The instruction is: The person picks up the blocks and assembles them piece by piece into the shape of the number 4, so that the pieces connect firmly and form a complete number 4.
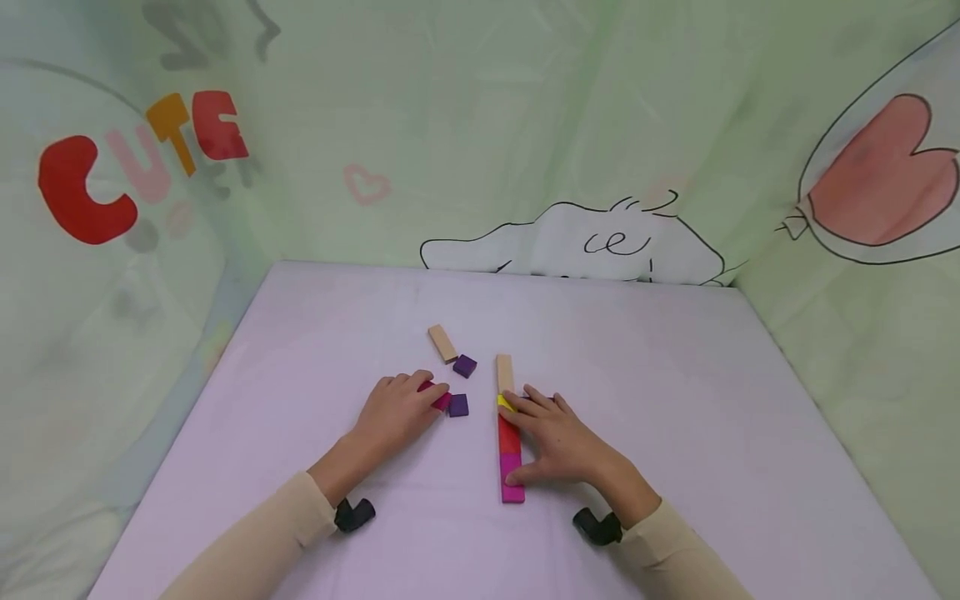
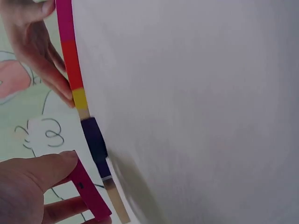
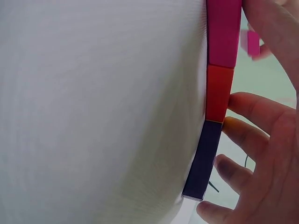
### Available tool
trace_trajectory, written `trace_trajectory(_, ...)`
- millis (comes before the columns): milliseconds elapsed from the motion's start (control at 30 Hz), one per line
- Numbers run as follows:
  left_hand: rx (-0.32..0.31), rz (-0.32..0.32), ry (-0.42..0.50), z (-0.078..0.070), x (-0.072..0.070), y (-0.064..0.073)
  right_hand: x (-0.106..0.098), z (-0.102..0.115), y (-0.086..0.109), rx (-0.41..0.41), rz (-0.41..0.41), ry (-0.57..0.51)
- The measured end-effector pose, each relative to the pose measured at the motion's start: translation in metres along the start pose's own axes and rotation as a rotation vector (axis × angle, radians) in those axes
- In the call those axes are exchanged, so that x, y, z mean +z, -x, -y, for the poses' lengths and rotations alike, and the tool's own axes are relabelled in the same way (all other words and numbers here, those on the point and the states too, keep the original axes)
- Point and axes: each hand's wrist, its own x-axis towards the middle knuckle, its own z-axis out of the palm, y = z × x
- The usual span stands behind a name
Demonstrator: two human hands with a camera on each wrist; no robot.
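My left hand (image 1: 393, 412) pinches a magenta block (image 2: 88, 189) between thumb and fingers, at the left of the work area. Close by its fingertips lies a dark purple block (image 1: 458, 406). A straight line runs from a plain wooden block (image 1: 505, 373) through a yellow block (image 1: 506, 403) and a red block (image 1: 509, 436) to another magenta block (image 1: 512, 493) nearest me. Spread along the line's right side, my right hand (image 1: 562, 442) touches it with thumb and fingertips. Beside those fingers is a long dark purple block (image 3: 203, 161), mostly covered in the head view.
Farther back, a second plain wooden block (image 1: 442, 343) lies at a slant with a purple block (image 1: 465, 366) at its near end. Everything stands on a pale table (image 1: 637, 350), enclosed by printed fabric walls (image 1: 480, 108).
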Motion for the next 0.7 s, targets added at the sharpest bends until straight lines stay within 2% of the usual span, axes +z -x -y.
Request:
trace_trajectory(133,0.007,0.026,-0.006,-0.016,-0.005,0.010,0.000,-0.001,0.000,0.009,-0.001,0.002)
trace_trajectory(300,0.034,0.027,-0.092,-0.032,-0.004,0.016,0.001,-0.002,-0.001,0.017,-0.008,0.002)
trace_trajectory(567,0.031,0.072,-0.143,-0.037,0.008,0.015,0.003,-0.002,-0.001,0.011,-0.003,0.007)
trace_trajectory(700,0.044,0.057,-0.170,-0.037,0.013,0.011,0.001,0.000,0.000,0.011,-0.007,0.019)
